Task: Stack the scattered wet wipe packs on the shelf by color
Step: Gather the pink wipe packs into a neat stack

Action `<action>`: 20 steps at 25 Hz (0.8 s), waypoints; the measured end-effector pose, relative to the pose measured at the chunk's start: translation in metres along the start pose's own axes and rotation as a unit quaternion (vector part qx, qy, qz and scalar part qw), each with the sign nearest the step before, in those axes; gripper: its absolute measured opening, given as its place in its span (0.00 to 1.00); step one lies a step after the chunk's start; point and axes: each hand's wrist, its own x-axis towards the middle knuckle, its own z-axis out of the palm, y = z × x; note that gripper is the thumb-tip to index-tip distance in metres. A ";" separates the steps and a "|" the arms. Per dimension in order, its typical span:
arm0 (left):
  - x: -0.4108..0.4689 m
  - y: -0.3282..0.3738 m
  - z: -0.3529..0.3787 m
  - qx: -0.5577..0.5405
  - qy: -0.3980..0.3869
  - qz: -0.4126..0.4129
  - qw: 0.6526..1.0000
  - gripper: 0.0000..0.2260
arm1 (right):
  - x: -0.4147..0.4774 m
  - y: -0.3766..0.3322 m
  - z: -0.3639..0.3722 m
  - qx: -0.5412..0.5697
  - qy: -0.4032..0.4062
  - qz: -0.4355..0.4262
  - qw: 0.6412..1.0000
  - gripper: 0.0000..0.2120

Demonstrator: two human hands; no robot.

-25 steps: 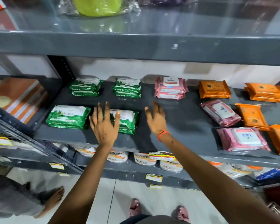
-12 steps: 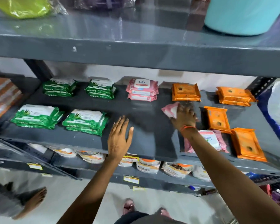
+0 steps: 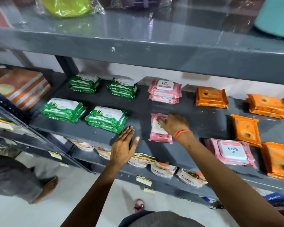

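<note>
The right hand [image 3: 174,124] lay on a single pink pack [image 3: 159,128], its fingers curled over the pack's upper right part; whether they pinched it or merely pressed on it could not be told. The pack lay flat on the shelf board [image 3: 202,122], near the front edge, in line with and well in front of the pink stack [image 3: 164,91] at the back. An orange thread band [image 3: 181,133] circled that wrist.

The left hand [image 3: 123,147] was open and empty, fingers spread and straight, hovering over the front edge of the board, just right of the nearest green stack [image 3: 107,118] and left of the pink pack, touching neither.

Further out, another green stack [image 3: 63,109] sat at front left, with two more [image 3: 84,82] [image 3: 122,87] behind them. To the right another pink pack [image 3: 231,151], label upside down, lay near the front. Orange packs were spread at the right: two stacks [image 3: 211,98] [image 3: 267,106] at the back, two loose ones [image 3: 245,130] [image 3: 279,161] nearer the front.

The board was dark grey metal, with a glossy upper shelf [image 3: 138,45] above bearing a yellow-green item in clear wrap [image 3: 67,5]. White pouches [image 3: 163,169] lined the lower shelf behind yellow price tags [image 3: 143,180]. Below was pale floor, where another person's bare foot [image 3: 47,188] showed at left.
</note>
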 end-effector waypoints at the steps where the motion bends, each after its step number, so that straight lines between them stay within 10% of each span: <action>1: 0.000 0.000 0.000 0.005 -0.001 0.002 1.000 0.35 | 0.003 -0.003 -0.009 0.001 -0.009 0.008 1.000 0.24; 6: -0.003 -0.001 0.000 0.051 -0.025 0.024 0.998 0.34 | 0.020 -0.001 0.002 -0.105 -0.256 -0.087 0.957 0.20; 20: -0.005 -0.006 -0.005 0.077 -0.060 0.099 0.990 0.37 | -0.015 0.001 0.013 -0.070 -0.083 -0.135 0.985 0.45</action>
